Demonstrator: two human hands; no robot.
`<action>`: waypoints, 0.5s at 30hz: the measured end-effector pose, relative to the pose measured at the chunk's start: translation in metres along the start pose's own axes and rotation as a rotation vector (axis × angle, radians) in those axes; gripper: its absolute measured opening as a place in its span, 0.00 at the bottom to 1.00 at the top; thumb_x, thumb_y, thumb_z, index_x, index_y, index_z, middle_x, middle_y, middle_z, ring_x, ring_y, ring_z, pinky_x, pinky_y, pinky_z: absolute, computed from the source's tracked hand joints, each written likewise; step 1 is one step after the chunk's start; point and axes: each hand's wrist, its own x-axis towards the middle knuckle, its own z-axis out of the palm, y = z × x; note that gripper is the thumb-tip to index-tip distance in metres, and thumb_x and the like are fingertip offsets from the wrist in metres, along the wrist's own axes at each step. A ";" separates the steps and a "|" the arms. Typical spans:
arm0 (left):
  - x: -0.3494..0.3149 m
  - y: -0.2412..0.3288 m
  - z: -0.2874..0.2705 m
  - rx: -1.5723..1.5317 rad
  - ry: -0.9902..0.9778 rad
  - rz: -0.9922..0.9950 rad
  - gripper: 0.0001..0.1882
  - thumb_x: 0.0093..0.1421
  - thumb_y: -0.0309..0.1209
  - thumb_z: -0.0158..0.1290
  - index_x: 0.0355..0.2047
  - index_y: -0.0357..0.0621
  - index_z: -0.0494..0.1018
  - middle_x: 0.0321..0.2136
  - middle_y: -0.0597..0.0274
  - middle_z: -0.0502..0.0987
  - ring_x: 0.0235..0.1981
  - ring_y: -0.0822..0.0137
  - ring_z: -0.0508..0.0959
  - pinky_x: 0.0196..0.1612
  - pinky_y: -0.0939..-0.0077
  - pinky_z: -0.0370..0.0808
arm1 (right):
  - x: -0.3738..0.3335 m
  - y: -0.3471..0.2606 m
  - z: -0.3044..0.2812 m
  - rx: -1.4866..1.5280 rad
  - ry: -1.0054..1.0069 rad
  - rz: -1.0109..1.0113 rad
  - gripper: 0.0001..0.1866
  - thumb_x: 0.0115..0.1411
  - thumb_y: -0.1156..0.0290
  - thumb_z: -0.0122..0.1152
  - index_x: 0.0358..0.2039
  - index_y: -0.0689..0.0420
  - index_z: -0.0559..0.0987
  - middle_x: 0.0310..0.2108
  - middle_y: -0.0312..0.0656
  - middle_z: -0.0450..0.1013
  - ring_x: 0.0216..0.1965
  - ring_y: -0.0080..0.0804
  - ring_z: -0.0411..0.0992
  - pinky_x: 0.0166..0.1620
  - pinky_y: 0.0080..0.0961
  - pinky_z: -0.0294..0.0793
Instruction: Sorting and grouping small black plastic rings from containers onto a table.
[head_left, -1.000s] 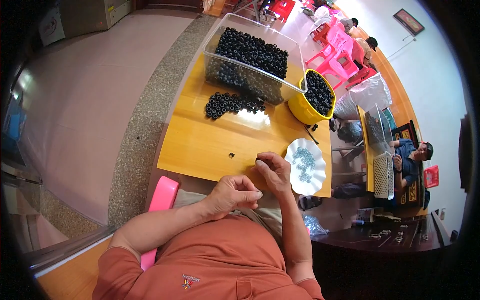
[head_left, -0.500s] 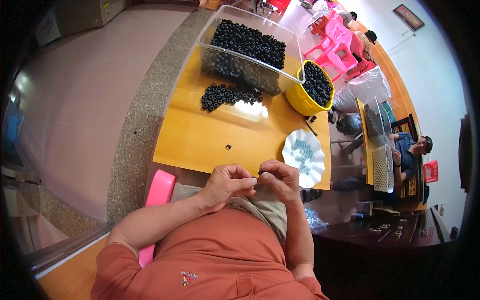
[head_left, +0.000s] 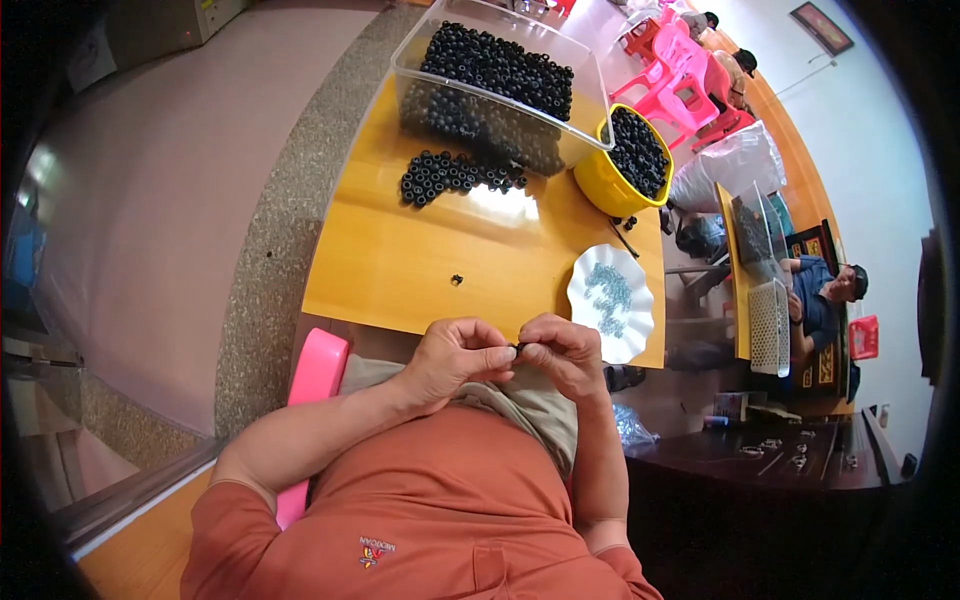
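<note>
At the wooden table [head_left: 420, 260] edge, both hands' grips pinch one small black ring [head_left: 517, 348] between them

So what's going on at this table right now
A person in an orange shirt holds a small black ring between the left hand and right hand, at the near edge of a wooden table. On it sit a clear bin and a yellow bowl, both full of black rings, a loose pile of rings, and a white scalloped plate of small pale parts.
</note>
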 end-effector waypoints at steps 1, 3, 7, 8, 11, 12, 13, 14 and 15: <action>0.000 0.000 0.000 -0.001 0.001 -0.001 0.05 0.59 0.24 0.59 0.34 0.39 0.75 0.30 0.62 0.79 0.30 0.71 0.81 0.38 0.75 0.82 | 0.000 0.000 -0.001 -0.014 -0.010 -0.006 0.06 0.58 0.79 0.64 0.35 0.67 0.79 0.33 0.44 0.74 0.35 0.27 0.73 0.37 0.22 0.76; 0.001 -0.001 -0.001 0.022 0.000 0.004 0.05 0.59 0.24 0.59 0.35 0.39 0.75 0.30 0.61 0.79 0.31 0.71 0.81 0.39 0.75 0.82 | 0.000 0.000 -0.001 -0.035 -0.021 -0.019 0.06 0.57 0.79 0.65 0.35 0.67 0.79 0.33 0.43 0.74 0.34 0.27 0.73 0.37 0.21 0.75; 0.002 -0.004 -0.002 0.030 -0.009 0.013 0.05 0.59 0.24 0.59 0.35 0.39 0.75 0.31 0.61 0.79 0.31 0.70 0.81 0.39 0.75 0.82 | 0.002 -0.004 -0.001 -0.098 -0.054 -0.039 0.06 0.56 0.79 0.66 0.34 0.66 0.79 0.31 0.42 0.75 0.33 0.27 0.72 0.36 0.21 0.72; 0.002 -0.005 -0.004 0.036 -0.020 0.022 0.05 0.59 0.24 0.59 0.35 0.38 0.75 0.31 0.61 0.79 0.31 0.70 0.81 0.38 0.74 0.82 | 0.002 -0.005 -0.001 -0.098 -0.053 -0.039 0.06 0.56 0.79 0.66 0.34 0.66 0.79 0.31 0.42 0.75 0.33 0.27 0.72 0.36 0.21 0.72; 0.003 -0.005 -0.004 0.047 -0.019 0.020 0.06 0.59 0.24 0.59 0.35 0.38 0.75 0.31 0.61 0.79 0.31 0.70 0.81 0.38 0.74 0.82 | 0.002 -0.006 -0.001 -0.123 -0.051 -0.018 0.06 0.56 0.78 0.67 0.33 0.66 0.79 0.30 0.42 0.75 0.33 0.27 0.72 0.35 0.20 0.70; 0.003 -0.005 -0.003 0.052 -0.006 0.010 0.06 0.59 0.24 0.59 0.35 0.37 0.75 0.31 0.61 0.79 0.31 0.70 0.81 0.38 0.74 0.82 | 0.001 -0.006 0.000 -0.120 -0.046 -0.018 0.06 0.56 0.78 0.67 0.33 0.66 0.79 0.30 0.41 0.75 0.32 0.26 0.72 0.35 0.20 0.70; 0.003 -0.005 -0.004 0.052 -0.006 0.010 0.06 0.59 0.24 0.59 0.35 0.37 0.75 0.31 0.61 0.79 0.31 0.70 0.81 0.38 0.74 0.82 | 0.002 -0.006 0.000 -0.117 -0.041 -0.017 0.06 0.55 0.78 0.67 0.33 0.65 0.79 0.29 0.41 0.75 0.32 0.26 0.72 0.34 0.20 0.70; 0.003 -0.006 -0.004 0.057 -0.006 0.009 0.06 0.59 0.24 0.59 0.36 0.37 0.75 0.31 0.60 0.79 0.31 0.70 0.81 0.38 0.74 0.82 | 0.001 -0.005 0.001 -0.116 -0.041 -0.017 0.06 0.55 0.78 0.67 0.33 0.65 0.79 0.29 0.41 0.75 0.32 0.26 0.72 0.34 0.20 0.70; 0.003 -0.006 -0.005 0.062 -0.006 0.009 0.06 0.59 0.24 0.59 0.36 0.37 0.75 0.31 0.60 0.79 0.31 0.70 0.81 0.38 0.74 0.82 | 0.001 -0.004 0.002 -0.102 -0.027 -0.020 0.06 0.55 0.78 0.67 0.33 0.65 0.80 0.29 0.41 0.75 0.32 0.26 0.72 0.34 0.20 0.70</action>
